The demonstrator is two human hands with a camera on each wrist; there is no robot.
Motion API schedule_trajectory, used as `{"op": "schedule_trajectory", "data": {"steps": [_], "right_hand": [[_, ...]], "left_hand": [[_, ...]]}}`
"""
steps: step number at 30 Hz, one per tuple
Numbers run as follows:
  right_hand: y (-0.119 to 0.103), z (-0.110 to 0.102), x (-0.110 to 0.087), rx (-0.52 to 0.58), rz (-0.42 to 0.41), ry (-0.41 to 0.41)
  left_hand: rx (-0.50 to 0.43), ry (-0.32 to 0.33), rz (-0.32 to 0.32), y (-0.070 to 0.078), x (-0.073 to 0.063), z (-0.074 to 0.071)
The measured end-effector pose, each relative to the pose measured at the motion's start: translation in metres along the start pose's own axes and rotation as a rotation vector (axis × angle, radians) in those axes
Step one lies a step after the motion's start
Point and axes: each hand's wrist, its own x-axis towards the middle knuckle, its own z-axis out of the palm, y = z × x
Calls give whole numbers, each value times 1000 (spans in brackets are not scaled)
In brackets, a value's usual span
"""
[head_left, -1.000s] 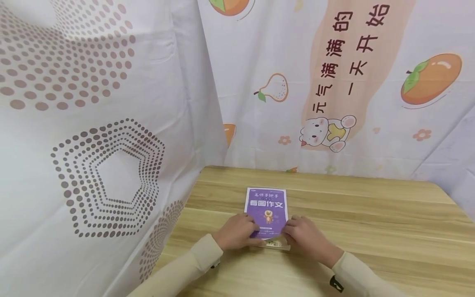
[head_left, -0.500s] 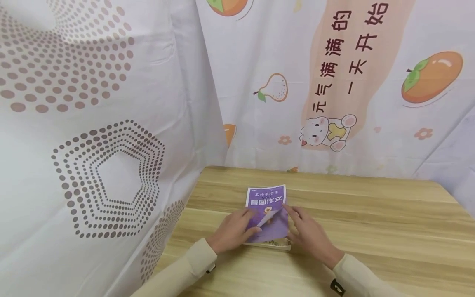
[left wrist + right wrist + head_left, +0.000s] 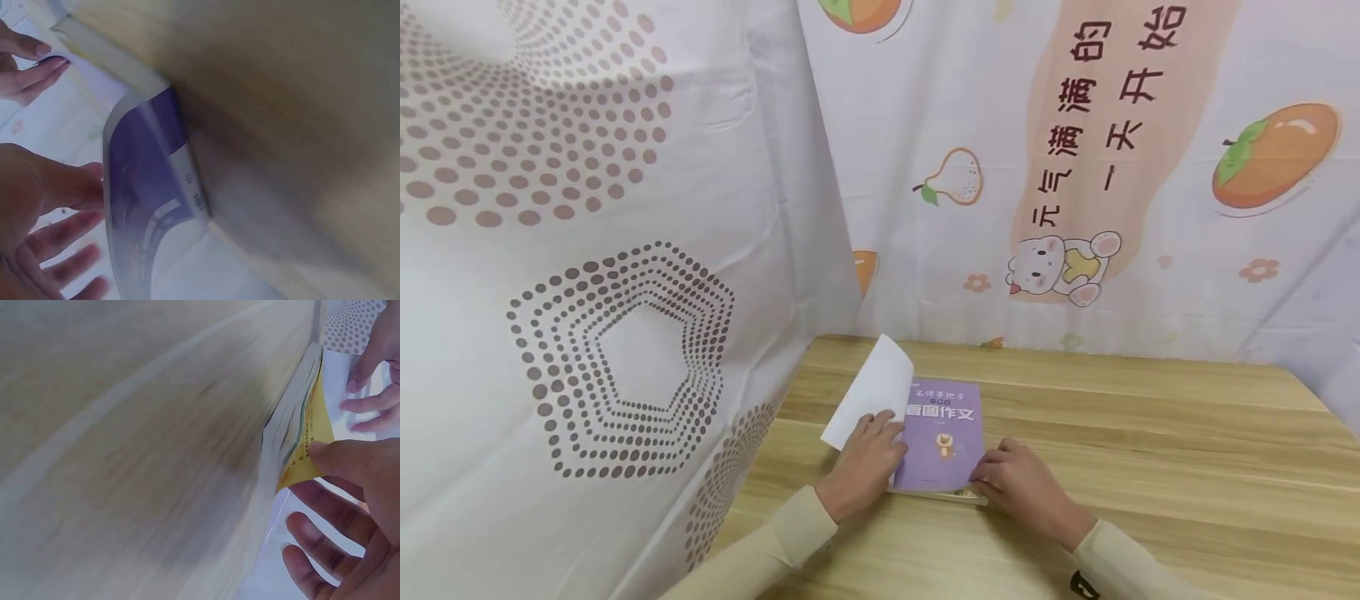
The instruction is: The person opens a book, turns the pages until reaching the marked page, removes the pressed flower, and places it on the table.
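A book lies on the wooden table, its front cover [image 3: 872, 392] swung up to the left and showing a white inner side. Beneath is a purple title page [image 3: 943, 437] with white Chinese lettering and a small lion. My left hand [image 3: 867, 462] lies against the turned cover near the spine. In the left wrist view the fingers [image 3: 65, 234] of that hand are spread beside the bent purple cover [image 3: 144, 181]. My right hand [image 3: 1022, 492] is at the book's lower right corner. Its thumb and forefinger pinch a page corner [image 3: 306, 469], yellow underneath, lifted off the page block [image 3: 290, 419].
The wooden table [image 3: 1120, 433] extends to the right of the book. A white curtain with brown dots [image 3: 640, 358] hangs along the left, and a fruit-printed curtain [image 3: 925, 250] hangs behind the table's far edge.
The front cover has turned over from right to left. My left hand has moved left onto it; my right hand has gone from the cover's lifted edge back to the lower right corner.
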Motion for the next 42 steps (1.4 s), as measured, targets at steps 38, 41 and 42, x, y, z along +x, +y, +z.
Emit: {"op": "schedule_trajectory", "data": {"steps": [38, 41, 42], "right_hand": [[-10, -5, 0, -21, 163, -90], [-11, -4, -3, 5, 123, -138], [-12, -3, -4, 12, 118, -153]], "left_hand": [[-249, 169, -226, 3, -8, 15], [-207, 206, -211, 2, -8, 16], [-200, 193, -213, 2, -8, 15]]}}
